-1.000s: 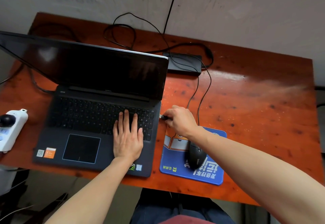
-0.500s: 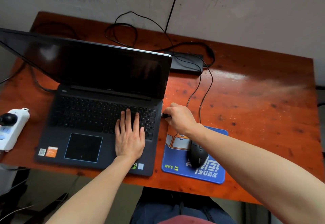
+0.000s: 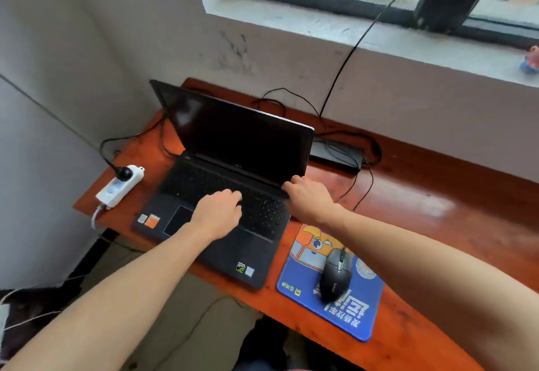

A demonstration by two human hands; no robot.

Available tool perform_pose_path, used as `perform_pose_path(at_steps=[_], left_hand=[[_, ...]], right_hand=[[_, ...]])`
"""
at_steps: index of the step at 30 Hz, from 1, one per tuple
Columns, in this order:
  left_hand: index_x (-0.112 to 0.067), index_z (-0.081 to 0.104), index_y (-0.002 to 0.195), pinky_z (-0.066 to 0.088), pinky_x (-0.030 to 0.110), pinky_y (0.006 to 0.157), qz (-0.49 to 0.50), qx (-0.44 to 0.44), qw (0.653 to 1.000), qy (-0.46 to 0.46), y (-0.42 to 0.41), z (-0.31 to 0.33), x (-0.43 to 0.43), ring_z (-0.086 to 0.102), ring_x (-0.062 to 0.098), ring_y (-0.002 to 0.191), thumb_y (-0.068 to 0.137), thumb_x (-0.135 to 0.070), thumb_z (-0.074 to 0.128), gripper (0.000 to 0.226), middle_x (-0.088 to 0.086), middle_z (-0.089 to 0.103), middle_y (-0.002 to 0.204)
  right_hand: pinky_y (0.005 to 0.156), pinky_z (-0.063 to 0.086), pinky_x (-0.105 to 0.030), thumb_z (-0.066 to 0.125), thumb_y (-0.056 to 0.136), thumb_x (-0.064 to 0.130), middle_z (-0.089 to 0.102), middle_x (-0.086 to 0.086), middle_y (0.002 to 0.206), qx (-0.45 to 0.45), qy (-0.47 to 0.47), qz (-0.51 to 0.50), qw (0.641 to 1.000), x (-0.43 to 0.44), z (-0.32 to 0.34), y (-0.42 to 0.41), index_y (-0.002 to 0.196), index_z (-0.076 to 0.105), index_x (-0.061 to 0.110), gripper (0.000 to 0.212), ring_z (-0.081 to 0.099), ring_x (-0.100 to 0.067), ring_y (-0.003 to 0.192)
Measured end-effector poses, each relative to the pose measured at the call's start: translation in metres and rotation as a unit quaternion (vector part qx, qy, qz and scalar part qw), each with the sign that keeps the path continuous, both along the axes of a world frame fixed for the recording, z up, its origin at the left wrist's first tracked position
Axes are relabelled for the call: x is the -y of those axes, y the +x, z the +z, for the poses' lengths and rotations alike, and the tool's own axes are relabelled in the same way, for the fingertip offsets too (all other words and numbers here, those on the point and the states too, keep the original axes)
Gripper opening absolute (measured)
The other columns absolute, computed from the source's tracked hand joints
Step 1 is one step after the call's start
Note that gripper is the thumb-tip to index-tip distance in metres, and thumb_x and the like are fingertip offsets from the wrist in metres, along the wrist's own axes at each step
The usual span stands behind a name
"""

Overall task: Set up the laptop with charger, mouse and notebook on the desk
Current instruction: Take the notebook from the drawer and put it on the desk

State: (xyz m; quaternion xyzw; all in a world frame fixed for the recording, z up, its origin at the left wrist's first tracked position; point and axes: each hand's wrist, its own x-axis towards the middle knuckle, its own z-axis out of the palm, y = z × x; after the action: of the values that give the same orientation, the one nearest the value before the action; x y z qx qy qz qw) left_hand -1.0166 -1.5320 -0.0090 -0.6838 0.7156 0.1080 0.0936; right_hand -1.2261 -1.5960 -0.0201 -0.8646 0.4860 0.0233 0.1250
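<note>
Laptop [image 3: 233,166] open on desk [image 3: 437,201], screen dark.
Your left hand [image 3: 218,210] rests loose on it, holds nothing.
Your right hand [image 3: 309,198] at its right edge; grip cannot tell.
Mouse [image 3: 335,276] on pad [image 3: 294,283], charger brick [image 3: 335,153] behind.
Notebook not in sight: likely left to do.

Glossy reddish wooden desk [image 3: 437,195], matt dark laptop [image 3: 233,242], glossy black plastic mouse [image 3: 335,277].

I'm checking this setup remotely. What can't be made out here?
Head view:
- Whether the black corded mouse is plugged into the dark open laptop: the right hand covers that edge, its grip unclear.
- Laptop's corner stickers: blurred, unreadable.
- Lead of the white power strip: drops below the orange wooden desk edge.
- Notebook: none in frame.
</note>
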Motion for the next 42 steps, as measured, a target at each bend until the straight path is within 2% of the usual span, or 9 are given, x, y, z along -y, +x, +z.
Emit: perform_pose_path(at_steps=[5, 10, 13, 19, 24, 27, 32, 37, 42], left_hand=[[-0.015, 0.055, 0.117, 0.046, 0.042, 0.083, 0.093, 0.057, 0.990, -0.089, 0.035, 0.079, -0.047, 0.059, 0.032, 0.105, 0.096, -0.029, 0.040, 0.030, 0.008, 0.060, 0.116], [-0.014, 0.055, 0.115, 0.045, 0.041, 0.084, 0.206, 0.128, 0.962, -0.126, 0.093, 0.155, -0.142, 0.058, 0.032, 0.107, 0.094, -0.028, 0.044, 0.027, 0.010, 0.060, 0.115], [-0.014, 0.056, 0.109, 0.042, 0.040, 0.087, 0.269, 0.177, 0.938, -0.125, 0.133, 0.184, -0.221, 0.056, 0.031, 0.109, 0.093, -0.026, 0.044, 0.023, 0.009, 0.060, 0.113], [-0.016, 0.056, 0.109, 0.037, 0.042, 0.090, 0.394, 0.223, 0.888, -0.083, 0.193, 0.199, -0.389, 0.053, 0.028, 0.112, 0.090, -0.022, 0.046, 0.022, 0.008, 0.058, 0.114], [-0.016, 0.054, 0.119, 0.035, 0.044, 0.093, 0.514, 0.257, 0.818, -0.024, 0.236, 0.199, -0.568, 0.052, 0.028, 0.115, 0.090, -0.022, 0.045, 0.030, 0.007, 0.057, 0.120], [-0.017, 0.055, 0.115, 0.036, 0.045, 0.096, 0.596, 0.227, 0.770, -0.001, 0.247, 0.191, -0.666, 0.052, 0.028, 0.115, 0.091, -0.020, 0.043, 0.027, 0.007, 0.057, 0.119], [-0.021, 0.056, 0.115, 0.044, 0.041, 0.089, 0.688, 0.188, 0.700, 0.018, 0.248, 0.175, -0.789, 0.058, 0.027, 0.111, 0.091, -0.020, 0.045, 0.027, 0.005, 0.062, 0.115], [-0.019, 0.059, 0.113, 0.045, 0.037, 0.085, 0.752, 0.184, 0.630, 0.057, 0.257, 0.162, -0.897, 0.060, 0.025, 0.106, 0.092, -0.022, 0.045, 0.025, 0.006, 0.064, 0.114], [-0.015, 0.058, 0.111, 0.044, 0.038, 0.085, 0.820, 0.187, 0.537, 0.067, 0.294, 0.162, -0.999, 0.060, 0.029, 0.106, 0.093, -0.019, 0.042, 0.025, 0.011, 0.063, 0.116]], right_hand=[[0.071, 0.046, -0.040, 0.053, 0.089, 0.027, 0.058, -0.011, 0.108, 0.000, -0.092, 0.140, 0.986, -0.012, 0.060, 0.043, 0.111, 0.058, 0.010, 0.027, 0.057, -0.033, 0.102], [0.077, 0.046, -0.041, 0.052, 0.090, 0.025, 0.058, -0.010, 0.112, 0.026, -0.172, 0.272, 0.946, -0.057, 0.129, 0.134, 0.112, 0.057, 0.011, 0.027, 0.057, -0.032, 0.104], [0.085, 0.044, -0.040, 0.055, 0.089, 0.025, 0.056, -0.010, 0.117, 0.032, -0.202, 0.375, 0.904, -0.111, 0.163, 0.204, 0.121, 0.055, 0.016, 0.034, 0.055, -0.030, 0.108], [0.084, 0.040, -0.039, 0.049, 0.090, 0.019, 0.054, -0.012, 0.122, 0.031, -0.261, 0.532, 0.805, -0.254, 0.191, 0.331, 0.120, 0.055, 0.012, 0.031, 0.052, -0.031, 0.112], [0.087, 0.040, -0.038, 0.052, 0.091, 0.024, 0.053, -0.012, 0.124, 0.068, -0.258, 0.651, 0.711, -0.433, 0.191, 0.432, 0.126, 0.052, 0.012, 0.037, 0.051, -0.030, 0.112], [0.086, 0.041, -0.039, 0.051, 0.091, 0.022, 0.054, -0.012, 0.123, 0.092, -0.239, 0.712, 0.654, -0.536, 0.187, 0.471, 0.125, 0.054, 0.014, 0.035, 0.052, -0.030, 0.113], [0.087, 0.044, -0.043, 0.045, 0.093, 0.018, 0.055, -0.013, 0.119, 0.098, -0.220, 0.787, 0.568, -0.669, 0.175, 0.521, 0.128, 0.051, 0.013, 0.036, 0.054, -0.032, 0.108], [0.089, 0.044, -0.040, 0.052, 0.093, 0.023, 0.056, -0.012, 0.123, 0.106, -0.215, 0.848, 0.472, -0.796, 0.157, 0.570, 0.128, 0.053, 0.018, 0.035, 0.055, -0.029, 0.109], [0.088, 0.044, -0.042, 0.054, 0.092, 0.024, 0.054, -0.011, 0.122, 0.123, -0.225, 0.890, 0.377, -0.919, 0.154, 0.639, 0.129, 0.052, 0.017, 0.037, 0.053, -0.029, 0.110]])
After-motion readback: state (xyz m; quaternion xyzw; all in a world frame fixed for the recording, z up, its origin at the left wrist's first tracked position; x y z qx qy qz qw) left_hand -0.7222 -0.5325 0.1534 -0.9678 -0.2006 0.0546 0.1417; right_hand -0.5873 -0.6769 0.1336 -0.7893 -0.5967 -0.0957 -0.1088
